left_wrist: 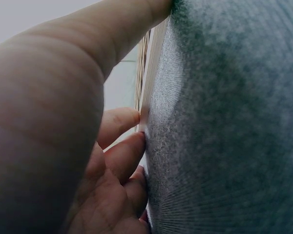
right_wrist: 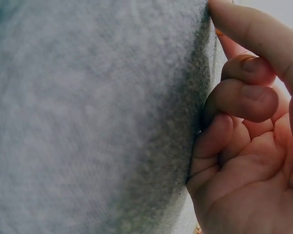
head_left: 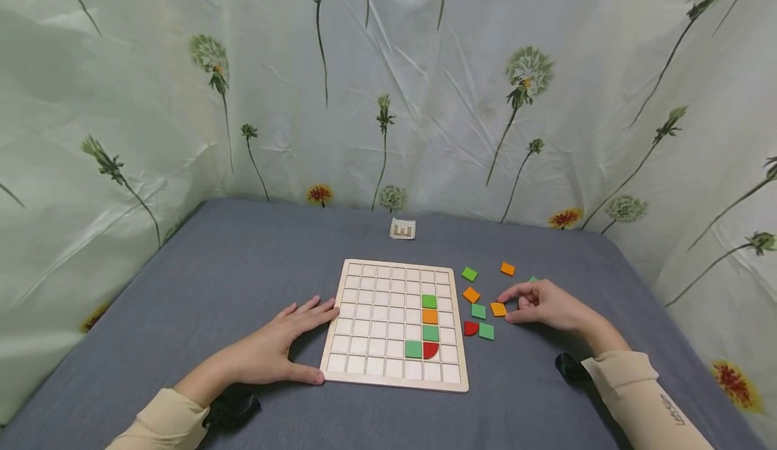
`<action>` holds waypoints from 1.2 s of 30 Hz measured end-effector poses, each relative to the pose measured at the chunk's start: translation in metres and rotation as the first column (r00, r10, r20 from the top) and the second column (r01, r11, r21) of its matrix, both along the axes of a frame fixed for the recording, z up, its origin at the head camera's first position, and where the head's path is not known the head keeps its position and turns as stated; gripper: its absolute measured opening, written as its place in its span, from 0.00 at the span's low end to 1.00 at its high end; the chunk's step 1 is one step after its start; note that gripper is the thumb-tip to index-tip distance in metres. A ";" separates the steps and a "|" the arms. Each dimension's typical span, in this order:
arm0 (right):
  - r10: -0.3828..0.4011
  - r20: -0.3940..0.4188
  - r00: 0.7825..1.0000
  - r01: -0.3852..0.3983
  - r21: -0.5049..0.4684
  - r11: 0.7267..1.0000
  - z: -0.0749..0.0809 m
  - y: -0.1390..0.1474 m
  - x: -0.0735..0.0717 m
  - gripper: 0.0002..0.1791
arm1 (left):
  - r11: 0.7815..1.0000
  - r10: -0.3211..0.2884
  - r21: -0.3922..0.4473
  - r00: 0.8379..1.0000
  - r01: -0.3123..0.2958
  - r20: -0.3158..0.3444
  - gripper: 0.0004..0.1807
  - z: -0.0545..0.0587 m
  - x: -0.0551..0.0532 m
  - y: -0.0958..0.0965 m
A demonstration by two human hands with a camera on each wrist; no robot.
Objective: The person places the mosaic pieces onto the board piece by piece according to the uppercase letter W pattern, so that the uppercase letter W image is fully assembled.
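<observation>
A pale wooden grid board (head_left: 376,315) lies on the cloth, with green, orange and red tiles in some of its squares on the right. My left hand (head_left: 273,345) rests at the board's left edge, fingers and thumb spread; in the left wrist view, fingertips (left_wrist: 136,139) touch the board's side (left_wrist: 154,68). To the right of the board, my right hand (head_left: 549,307) has thumb and index finger on opposite edges of an orange square tile (head_left: 498,310), pinching it at the cloth. The right wrist view shows the other fingers (right_wrist: 244,100) curled in; the tile is mostly hidden there.
Around the right hand lie loose tiles: a light green one (head_left: 469,274), orange ones (head_left: 507,268), darker green ones (head_left: 486,331) and a red rounded one (head_left: 471,328). A small card with a printed grid (head_left: 403,229) lies behind the board. Flower-printed fabric (head_left: 425,99) hangs behind the table.
</observation>
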State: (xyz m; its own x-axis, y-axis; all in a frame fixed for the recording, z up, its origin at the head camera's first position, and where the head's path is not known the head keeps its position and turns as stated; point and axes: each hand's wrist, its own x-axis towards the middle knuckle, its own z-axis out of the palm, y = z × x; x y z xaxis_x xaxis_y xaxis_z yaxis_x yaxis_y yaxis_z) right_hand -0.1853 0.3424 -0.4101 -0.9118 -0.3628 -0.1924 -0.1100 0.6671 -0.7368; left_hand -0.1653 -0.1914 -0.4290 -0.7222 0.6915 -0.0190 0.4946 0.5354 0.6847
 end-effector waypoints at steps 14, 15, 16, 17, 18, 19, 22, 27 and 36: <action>-0.032 0.002 0.999 0.032 -0.018 0.999 0.000 -0.004 0.003 0.22 | 1.000 0.016 0.008 1.000 -0.016 0.008 0.57 -0.005 0.000 -0.001; -0.032 0.005 0.999 0.033 -0.021 0.999 0.000 -0.004 0.003 0.22 | 1.000 0.013 0.008 1.000 -0.013 -0.003 0.57 -0.005 0.000 -0.001; -0.034 0.007 0.999 0.034 -0.024 0.999 0.000 -0.004 0.003 0.22 | 1.000 0.015 0.010 1.000 -0.015 -0.005 0.57 -0.004 0.000 -0.001; -0.036 0.008 0.999 0.036 -0.023 0.999 0.000 -0.004 0.004 0.22 | 1.000 0.015 0.010 1.000 -0.015 -0.004 0.57 -0.004 0.000 -0.001; -0.039 0.012 0.999 0.039 -0.024 0.999 0.000 -0.004 0.004 0.22 | 1.000 0.015 0.011 1.000 -0.015 -0.003 0.57 -0.004 0.000 0.000; -0.042 0.016 0.999 0.042 -0.026 0.999 0.000 -0.004 0.004 0.22 | 1.000 0.014 0.008 1.000 -0.014 -0.003 0.57 -0.003 0.000 0.000; -0.051 0.023 0.998 0.052 -0.026 0.998 -0.001 -0.004 0.005 0.22 | 1.000 0.013 0.002 1.000 -0.013 0.004 0.57 -0.003 0.000 0.000; -0.065 0.028 0.997 0.066 -0.024 0.998 -0.002 -0.005 0.005 0.22 | 1.000 0.008 0.001 1.000 -0.008 0.001 0.57 -0.003 -0.001 0.000; -0.100 0.033 0.994 0.100 0.001 0.995 0.000 -0.009 0.006 0.22 | 1.000 0.008 0.000 1.000 -0.008 0.004 0.57 -0.003 -0.001 0.000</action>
State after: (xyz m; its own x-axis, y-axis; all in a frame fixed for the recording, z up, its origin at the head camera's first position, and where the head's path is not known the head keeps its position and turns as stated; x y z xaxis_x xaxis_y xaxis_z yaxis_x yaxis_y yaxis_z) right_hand -0.1791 0.3337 -0.4101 -0.9367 -0.2697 -0.2231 -0.0179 0.6734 -0.7391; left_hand -0.1660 -0.1913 -0.4319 -0.7277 0.6855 -0.0217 0.4878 0.5395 0.6863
